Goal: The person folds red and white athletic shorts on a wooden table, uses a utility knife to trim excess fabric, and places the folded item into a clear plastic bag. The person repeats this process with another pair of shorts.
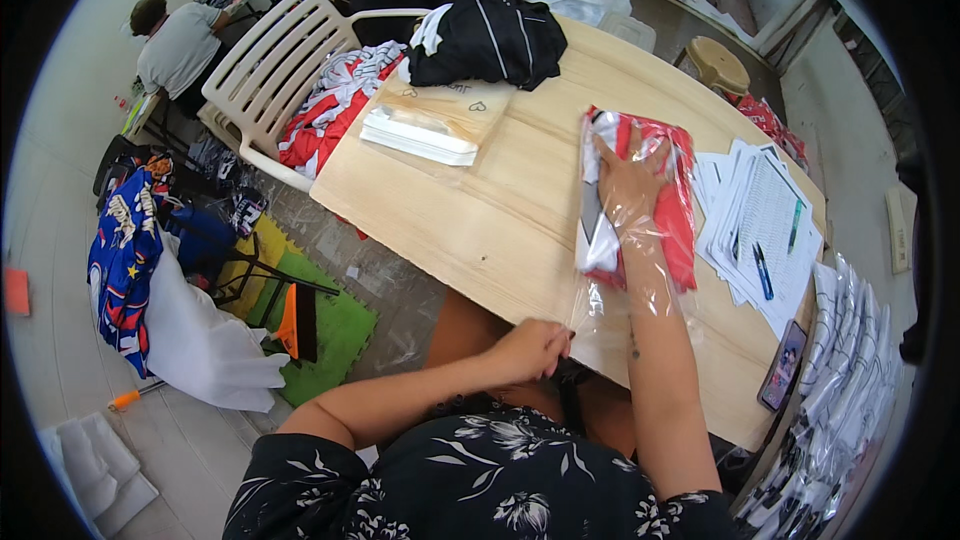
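Note:
A clear plastic bag [598, 307] lies on the wooden table [450, 225] with its mouth towards me. Inside it is a folded red, white and grey garment [677, 240]. My right hand [631, 184] reaches into the bag up to the forearm, its fingers spread flat over the cloth. At the table's near edge, my left hand [534, 349] pinches the edge of the bag's mouth. Its fingertips are partly hidden.
Printed papers [742, 217] with pens lie right of the bag, near a phone [783, 366]. Wrapped garments [832, 382] stack at far right. Plastic bags [424, 135] and black clothing [491, 37] lie at the back. A chair [289, 82] holds clothes; people are beyond.

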`<state>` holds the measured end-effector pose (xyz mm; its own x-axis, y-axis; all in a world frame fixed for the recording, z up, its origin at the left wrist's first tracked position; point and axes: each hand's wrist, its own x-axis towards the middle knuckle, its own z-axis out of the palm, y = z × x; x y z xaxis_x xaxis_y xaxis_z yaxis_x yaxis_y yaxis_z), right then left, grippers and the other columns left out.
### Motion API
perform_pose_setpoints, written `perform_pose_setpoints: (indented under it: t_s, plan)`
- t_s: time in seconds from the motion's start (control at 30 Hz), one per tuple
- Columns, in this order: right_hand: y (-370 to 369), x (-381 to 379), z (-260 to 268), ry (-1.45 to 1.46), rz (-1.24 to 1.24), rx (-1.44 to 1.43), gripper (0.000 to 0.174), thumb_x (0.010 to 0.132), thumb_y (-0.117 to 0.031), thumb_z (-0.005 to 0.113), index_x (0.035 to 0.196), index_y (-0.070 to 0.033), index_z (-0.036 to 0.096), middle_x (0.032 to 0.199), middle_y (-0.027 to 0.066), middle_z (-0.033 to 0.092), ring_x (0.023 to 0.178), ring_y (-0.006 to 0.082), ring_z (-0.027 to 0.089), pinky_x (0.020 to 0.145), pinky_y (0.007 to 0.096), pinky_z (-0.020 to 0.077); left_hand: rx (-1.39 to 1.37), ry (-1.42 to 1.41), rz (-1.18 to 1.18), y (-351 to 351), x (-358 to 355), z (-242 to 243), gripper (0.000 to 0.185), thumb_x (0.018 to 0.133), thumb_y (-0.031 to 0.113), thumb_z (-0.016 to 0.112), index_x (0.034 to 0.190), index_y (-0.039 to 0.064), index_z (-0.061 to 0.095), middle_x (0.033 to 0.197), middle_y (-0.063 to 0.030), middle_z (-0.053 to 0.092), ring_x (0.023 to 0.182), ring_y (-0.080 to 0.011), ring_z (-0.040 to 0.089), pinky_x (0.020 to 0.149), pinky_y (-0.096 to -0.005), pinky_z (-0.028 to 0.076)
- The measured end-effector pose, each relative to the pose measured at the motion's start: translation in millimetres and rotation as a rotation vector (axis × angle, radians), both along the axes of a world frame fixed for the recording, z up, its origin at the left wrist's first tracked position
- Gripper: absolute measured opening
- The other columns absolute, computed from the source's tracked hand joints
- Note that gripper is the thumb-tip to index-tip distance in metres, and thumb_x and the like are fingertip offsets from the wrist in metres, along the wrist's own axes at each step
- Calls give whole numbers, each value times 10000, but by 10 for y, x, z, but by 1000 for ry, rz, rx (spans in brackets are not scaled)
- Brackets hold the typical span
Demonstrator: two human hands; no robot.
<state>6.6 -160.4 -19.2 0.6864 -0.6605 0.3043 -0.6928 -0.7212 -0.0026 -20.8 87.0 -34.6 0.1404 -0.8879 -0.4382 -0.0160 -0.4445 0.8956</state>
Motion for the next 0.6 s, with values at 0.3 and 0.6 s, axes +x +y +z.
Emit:
perform_pose_setpoints:
  t_s: [0.3, 0.6]
  plan:
    - [945, -1775, -382, -326, 376, 120, 524, 866, -199, 651, 1359, -86, 515, 1492, 226, 395, 1382, 476, 324, 1131, 613, 238, -759, -977, -71, -981, 277, 646, 359, 884, 358, 648, 1206, 201, 659, 1275, -141, 595, 1151, -341, 568, 931, -516, 442]
    - [1283, -2086, -269, -318, 493, 498, 275, 771, -31, 665, 1045, -47, 666, 1046, 123, 616, 985, 328, 587, 869, 431, 479, -812, -1356, -145, -1607, 291, -6, 516, 889, 423, 618, 1381, 294, 530, 1559, -130, 339, 1399, -398, 331, 1036, -748, 223]
